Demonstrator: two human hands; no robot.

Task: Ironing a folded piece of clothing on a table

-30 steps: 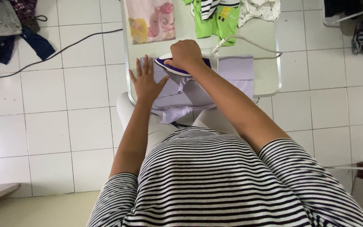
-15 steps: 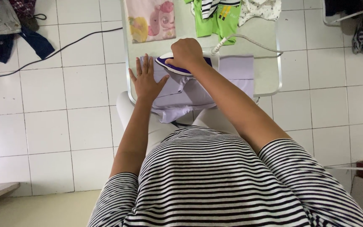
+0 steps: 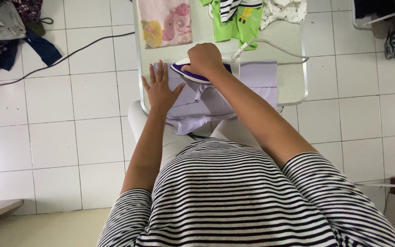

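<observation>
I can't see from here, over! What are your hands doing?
Right hand grips purple iron. Left hand flat on lilac garment. Cord trails behind, nothing blocking.

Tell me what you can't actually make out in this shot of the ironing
Head view only:
- Iron: the right hand covers its handle and top; the soleplate faces down.
- Lilac garment: its near part hangs over the table edge, behind the arm, so its kind is unclear.
- Pink printed cloth and green garment: cut off by the top edge.
- Dark clothes pile: cut off at the top left corner.
</observation>
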